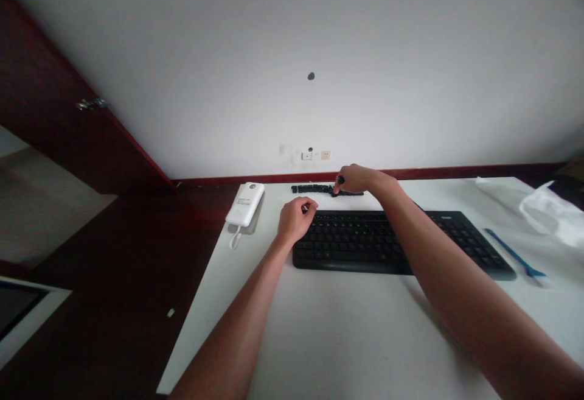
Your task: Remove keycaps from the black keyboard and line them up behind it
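While the right hand [360, 179] is reaching past the far edge of a black computer keyboard [356, 242], its fingers [338, 188] are clenching a small black object [340, 179], too small to make out, just above a row of black keycaps [310, 189] lying along the back of the white bench [347, 327]. Whether those fingers are touching the row is hard to tell. The left hand [295, 218] is sitting at the keyboard's upper left corner with its curled fingers [311, 204] bent downward, though nobody could tell from here whether they are grasping anything. The keyboard is lying across the bench, right of centre in the frame. Left of the hands, a white handheld device [245, 204] is lying near the bench's far corner, a short white cord [235, 240] looping from its lower end. Toward the right edge of the frame, a slim blue tool [515, 257] is lying beside the keyboard, and a white plastic bag [550, 214] is bunching at the upper right.
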### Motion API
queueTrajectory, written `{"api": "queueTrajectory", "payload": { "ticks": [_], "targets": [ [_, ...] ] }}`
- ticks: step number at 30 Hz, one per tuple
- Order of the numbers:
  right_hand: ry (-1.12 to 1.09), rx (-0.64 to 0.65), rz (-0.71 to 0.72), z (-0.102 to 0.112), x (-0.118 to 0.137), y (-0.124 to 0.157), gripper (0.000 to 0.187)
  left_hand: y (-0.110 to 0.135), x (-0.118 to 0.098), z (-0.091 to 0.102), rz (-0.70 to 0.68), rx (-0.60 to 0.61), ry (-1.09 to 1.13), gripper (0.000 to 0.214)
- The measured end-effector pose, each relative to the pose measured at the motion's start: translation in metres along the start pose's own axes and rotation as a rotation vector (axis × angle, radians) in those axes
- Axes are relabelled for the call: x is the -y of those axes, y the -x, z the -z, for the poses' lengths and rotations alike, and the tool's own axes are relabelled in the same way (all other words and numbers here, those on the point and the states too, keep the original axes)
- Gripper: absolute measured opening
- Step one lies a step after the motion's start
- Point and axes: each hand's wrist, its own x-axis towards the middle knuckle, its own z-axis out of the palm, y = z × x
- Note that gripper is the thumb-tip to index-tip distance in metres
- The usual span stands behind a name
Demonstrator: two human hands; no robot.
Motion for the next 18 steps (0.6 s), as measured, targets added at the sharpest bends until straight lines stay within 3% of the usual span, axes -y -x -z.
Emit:
{"api": "queueTrajectory", "payload": {
  "ticks": [8,13,18],
  "targets": [
    [-0.066,0.084,0.032,0.0001,-0.0014,0.0013,0.021,-0.0004,0.0002,0.0009,-0.004,0.003,-0.009,0.017],
    [-0.104,0.064,0.034,-0.0011,-0.0020,0.0007,0.015,-0.0011,0.0028,-0.0003,-0.013,-0.002,-0.004,0.018],
    [-0.085,0.048,0.086,-0.0037,-0.0007,-0.0015,0.024,-0.0012,0.0030,-0.0014,-0.003,0.004,0.002,0.017]
  ]
}}
